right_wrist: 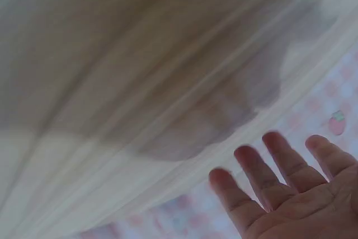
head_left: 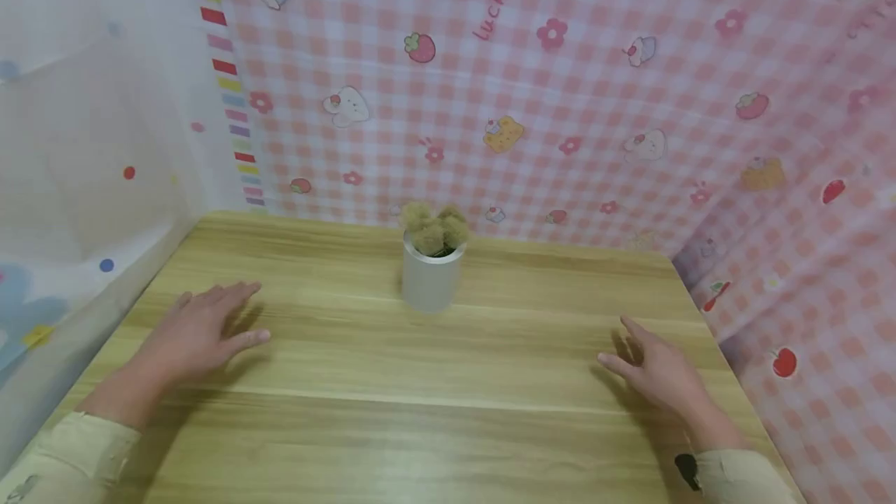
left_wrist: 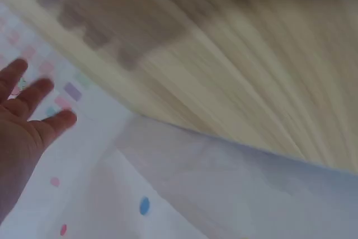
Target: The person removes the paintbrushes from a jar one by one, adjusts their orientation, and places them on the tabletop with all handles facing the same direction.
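Note:
A white cylindrical pot (head_left: 431, 284) stands upright toward the back middle of the wooden table, with fuzzy tan-brown balls (head_left: 428, 235) bunched at its mouth. To its left, my left hand (head_left: 194, 333) is held over the tabletop, fingers extended and thumb apart, holding nothing. On the other side, my right hand (head_left: 661, 370) hovers over the wood, also holding nothing. Spread fingers of the left hand (left_wrist: 25, 116) show in the left wrist view. In the right wrist view, the right hand (right_wrist: 302, 194) has its fingers apart. Neither hand touches the pot.
The light wooden tabletop (head_left: 392, 379) spreads under both hands. Behind it hangs a pink checked cloth (head_left: 448, 84) with printed fruit and flowers, continuing along the right side. A white dotted cloth (head_left: 84, 131) hangs at the left edge.

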Action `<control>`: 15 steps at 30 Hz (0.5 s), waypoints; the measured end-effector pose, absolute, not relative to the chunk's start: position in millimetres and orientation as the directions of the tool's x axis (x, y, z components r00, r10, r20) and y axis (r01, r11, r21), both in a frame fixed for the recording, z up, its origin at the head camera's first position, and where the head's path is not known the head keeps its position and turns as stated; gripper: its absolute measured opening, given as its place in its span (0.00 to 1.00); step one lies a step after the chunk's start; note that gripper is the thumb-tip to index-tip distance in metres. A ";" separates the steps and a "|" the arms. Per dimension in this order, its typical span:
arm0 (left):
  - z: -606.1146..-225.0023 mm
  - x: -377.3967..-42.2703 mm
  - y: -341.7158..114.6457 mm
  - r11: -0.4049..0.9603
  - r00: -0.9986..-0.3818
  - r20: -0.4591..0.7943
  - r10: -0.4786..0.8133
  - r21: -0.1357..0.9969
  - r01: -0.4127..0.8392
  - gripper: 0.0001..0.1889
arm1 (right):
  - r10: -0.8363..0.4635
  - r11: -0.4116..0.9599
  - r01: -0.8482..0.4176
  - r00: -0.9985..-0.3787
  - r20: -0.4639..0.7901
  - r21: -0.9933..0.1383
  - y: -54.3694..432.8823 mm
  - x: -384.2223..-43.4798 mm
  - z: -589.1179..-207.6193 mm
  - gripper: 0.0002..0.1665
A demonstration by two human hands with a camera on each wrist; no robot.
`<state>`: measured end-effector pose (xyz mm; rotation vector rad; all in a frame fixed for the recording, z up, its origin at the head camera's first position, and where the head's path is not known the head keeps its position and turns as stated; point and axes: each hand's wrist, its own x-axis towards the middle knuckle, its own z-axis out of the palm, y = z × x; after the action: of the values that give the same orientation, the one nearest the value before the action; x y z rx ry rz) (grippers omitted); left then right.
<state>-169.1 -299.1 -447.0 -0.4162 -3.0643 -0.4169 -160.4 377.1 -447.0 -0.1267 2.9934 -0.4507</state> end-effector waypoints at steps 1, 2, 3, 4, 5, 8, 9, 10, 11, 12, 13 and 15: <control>-445.3 -170.2 -295.7 0.921 -0.963 0.067 0.261 0.280 0.269 0.43 | -0.103 0.943 -0.065 -0.990 -0.101 -0.327 371.6 -163.1 -444.8 0.58; -443.6 -171.8 -292.1 0.915 -0.961 0.079 0.263 0.296 0.275 0.41 | -0.105 0.933 -0.063 -0.989 -0.100 -0.353 365.8 -166.0 -443.4 0.57; -442.0 -173.6 -287.4 0.907 -0.959 0.096 0.267 0.313 0.283 0.39 | -0.109 0.924 -0.064 -0.989 -0.098 -0.378 359.9 -169.0 -442.2 0.55; -440.4 -176.0 -281.6 0.899 -0.957 0.111 0.269 0.329 0.291 0.37 | -0.117 0.912 -0.070 -0.989 -0.092 -0.405 354.1 -172.3 -441.4 0.53; -438.4 -178.0 -274.8 0.889 -0.954 0.130 0.272 0.346 0.300 0.34 | -0.125 0.901 -0.077 -0.989 -0.085 -0.427 348.0 -175.8 -440.7 0.52; -432.4 -185.7 -252.6 0.862 -0.947 0.167 0.275 0.394 0.320 0.30 | -0.148 0.859 -0.087 -0.986 -0.082 -0.505 328.1 -187.1 -437.9 0.47; -430.2 -188.3 -244.4 0.851 -0.943 0.181 0.280 0.408 0.331 0.28 | -0.158 0.843 -0.090 -0.984 -0.086 -0.530 321.3 -190.8 -436.4 0.46; -427.7 -191.1 -236.5 0.843 -0.942 0.179 0.283 0.422 0.334 0.28 | -0.168 0.829 -0.092 -0.982 -0.090 -0.551 314.2 -194.7 -434.9 0.45; -425.3 -193.6 -228.8 0.838 -0.941 0.176 0.288 0.429 0.337 0.27 | -0.183 0.817 -0.097 -0.978 -0.095 -0.568 306.8 -198.3 -433.5 0.44; -423.1 -196.2 -221.2 0.833 -0.941 0.171 0.292 0.437 0.338 0.27 | -0.193 0.802 -0.098 -0.976 -0.101 -0.589 299.3 -201.8 -432.5 0.44; -420.5 -198.8 -213.7 0.830 -0.939 0.173 0.298 0.440 0.344 0.27 | -0.201 0.789 -0.096 -0.974 -0.107 -0.607 291.7 -205.0 -431.1 0.43; -415.4 -203.6 -199.2 0.825 -0.940 0.164 0.298 0.452 0.340 0.27 | -0.222 0.768 -0.104 -0.969 -0.111 -0.632 276.3 -211.6 -427.8 0.43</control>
<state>-203.6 -199.2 -415.4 -0.5110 -2.9181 -0.7466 -211.6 276.3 -427.8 -0.2587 2.7831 -0.9796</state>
